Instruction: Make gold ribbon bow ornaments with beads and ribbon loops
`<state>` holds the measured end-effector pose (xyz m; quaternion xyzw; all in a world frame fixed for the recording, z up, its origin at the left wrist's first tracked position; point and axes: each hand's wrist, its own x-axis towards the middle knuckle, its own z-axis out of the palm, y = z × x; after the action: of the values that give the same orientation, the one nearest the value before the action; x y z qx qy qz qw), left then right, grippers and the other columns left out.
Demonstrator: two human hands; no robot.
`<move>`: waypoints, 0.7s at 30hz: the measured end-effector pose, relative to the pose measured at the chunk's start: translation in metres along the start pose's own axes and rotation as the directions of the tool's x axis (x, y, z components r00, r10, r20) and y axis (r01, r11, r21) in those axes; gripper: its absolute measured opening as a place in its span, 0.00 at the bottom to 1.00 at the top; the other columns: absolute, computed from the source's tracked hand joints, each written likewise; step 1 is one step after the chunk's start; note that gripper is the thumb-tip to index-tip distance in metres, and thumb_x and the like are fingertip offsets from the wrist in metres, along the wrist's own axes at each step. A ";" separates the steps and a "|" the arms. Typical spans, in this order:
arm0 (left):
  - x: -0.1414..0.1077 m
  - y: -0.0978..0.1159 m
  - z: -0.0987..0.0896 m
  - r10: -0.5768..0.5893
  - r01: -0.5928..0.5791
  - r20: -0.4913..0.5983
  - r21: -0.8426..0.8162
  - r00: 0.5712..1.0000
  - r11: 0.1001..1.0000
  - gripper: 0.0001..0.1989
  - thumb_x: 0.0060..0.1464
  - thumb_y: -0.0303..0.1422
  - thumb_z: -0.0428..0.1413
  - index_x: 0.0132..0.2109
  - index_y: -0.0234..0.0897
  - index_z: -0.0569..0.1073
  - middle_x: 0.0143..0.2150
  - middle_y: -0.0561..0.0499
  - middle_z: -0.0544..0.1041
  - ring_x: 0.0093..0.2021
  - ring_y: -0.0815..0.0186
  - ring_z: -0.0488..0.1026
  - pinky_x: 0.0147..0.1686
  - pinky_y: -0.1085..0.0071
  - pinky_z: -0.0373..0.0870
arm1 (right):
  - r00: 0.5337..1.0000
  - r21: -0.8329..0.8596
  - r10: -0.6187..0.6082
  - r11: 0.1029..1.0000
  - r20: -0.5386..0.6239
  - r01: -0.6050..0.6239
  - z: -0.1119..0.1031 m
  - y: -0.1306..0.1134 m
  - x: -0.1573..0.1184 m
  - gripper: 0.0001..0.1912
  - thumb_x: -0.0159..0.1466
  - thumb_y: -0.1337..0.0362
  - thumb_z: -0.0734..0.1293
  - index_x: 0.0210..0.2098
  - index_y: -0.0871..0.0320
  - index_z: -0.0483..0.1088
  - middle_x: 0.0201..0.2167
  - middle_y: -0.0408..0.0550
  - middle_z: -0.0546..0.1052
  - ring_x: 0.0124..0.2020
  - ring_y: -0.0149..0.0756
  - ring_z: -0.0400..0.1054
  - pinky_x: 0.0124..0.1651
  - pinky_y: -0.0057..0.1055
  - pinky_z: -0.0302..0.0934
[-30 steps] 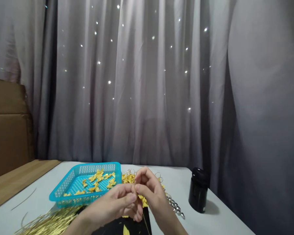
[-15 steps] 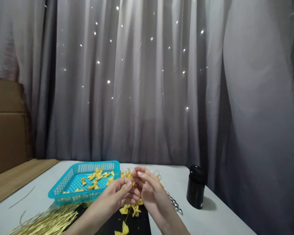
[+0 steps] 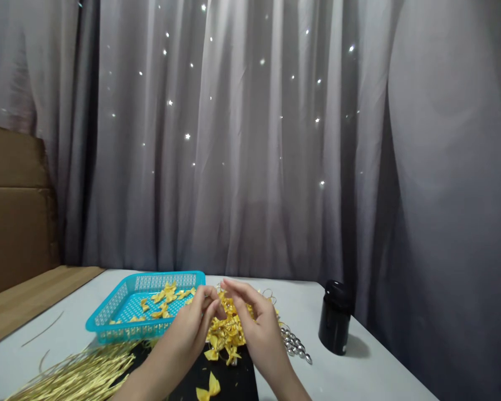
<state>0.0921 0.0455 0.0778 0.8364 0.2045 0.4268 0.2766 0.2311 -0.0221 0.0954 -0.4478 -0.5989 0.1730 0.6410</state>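
Note:
My left hand (image 3: 184, 327) and my right hand (image 3: 260, 328) hover over a heap of small yellow ribbon bows (image 3: 226, 329) with thin gold wire loops. Their fingertips meet near the heap's top left, and anything pinched there is too small to see. The heap lies on a black mat (image 3: 229, 381), with one loose yellow bow (image 3: 207, 387) near the front. My left wrist is nearest a blue plastic basket tray (image 3: 108, 318) holding more yellow bows.
A bundle of gold strands (image 3: 75, 374) lies at front left, and a string of silver beads (image 3: 294, 343) lies right of the mat. A black jar (image 3: 335, 317) stands on the white table (image 3: 342, 356). Cardboard (image 3: 12, 206) and a wooden board (image 3: 25, 301) are at left, with a grey curtain (image 3: 242, 139) behind.
My hands have moved apart and slightly left, uncovering more of the bow heap. My fingers no longer cluster over the mat's centre. The view has shifted slightly.

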 end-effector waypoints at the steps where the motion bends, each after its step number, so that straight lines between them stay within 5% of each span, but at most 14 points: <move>1: -0.001 0.001 0.000 0.004 -0.004 0.022 0.001 1.000 1.000 0.07 0.67 0.34 0.40 0.39 0.42 0.60 0.33 0.52 0.74 0.35 0.64 0.74 0.38 0.68 0.68 | 0.998 -0.082 -0.058 0.995 -0.011 0.057 0.000 0.001 -0.001 0.12 0.65 0.61 0.64 0.44 0.54 0.77 0.44 0.49 0.80 0.47 0.40 0.73 0.52 0.32 0.64; 7: -0.004 0.003 0.003 0.055 -0.048 0.076 -0.083 0.996 0.995 0.06 0.67 0.32 0.40 0.41 0.42 0.59 0.35 0.52 0.73 0.36 0.65 0.74 0.39 0.70 0.68 | 0.929 -0.261 -0.371 0.895 0.016 0.362 -0.003 0.006 -0.001 0.12 0.61 0.71 0.67 0.42 0.54 0.79 0.36 0.46 0.82 0.37 0.36 0.77 0.42 0.24 0.68; 15: -0.005 0.013 0.006 0.030 -0.001 0.089 -0.313 0.996 0.950 0.08 0.67 0.37 0.42 0.40 0.40 0.60 0.35 0.50 0.76 0.36 0.65 0.74 0.39 0.70 0.70 | 0.988 -0.023 -0.155 0.988 -0.011 0.155 -0.003 -0.001 -0.001 0.08 0.61 0.67 0.67 0.38 0.54 0.79 0.36 0.47 0.82 0.37 0.39 0.78 0.41 0.28 0.71; 21: -0.008 0.020 0.007 0.009 0.034 0.101 -0.425 0.995 0.905 0.11 0.67 0.39 0.43 0.40 0.39 0.62 0.36 0.48 0.77 0.37 0.64 0.75 0.41 0.68 0.72 | 0.972 -0.090 -0.211 0.975 -0.104 0.202 -0.006 0.008 -0.002 0.07 0.60 0.65 0.71 0.37 0.50 0.80 0.35 0.46 0.83 0.36 0.41 0.78 0.41 0.31 0.71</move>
<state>0.0961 0.0240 0.0823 0.7748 0.0975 0.4168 0.4653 0.2390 -0.0214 0.0890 -0.4170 -0.6114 0.0559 0.6702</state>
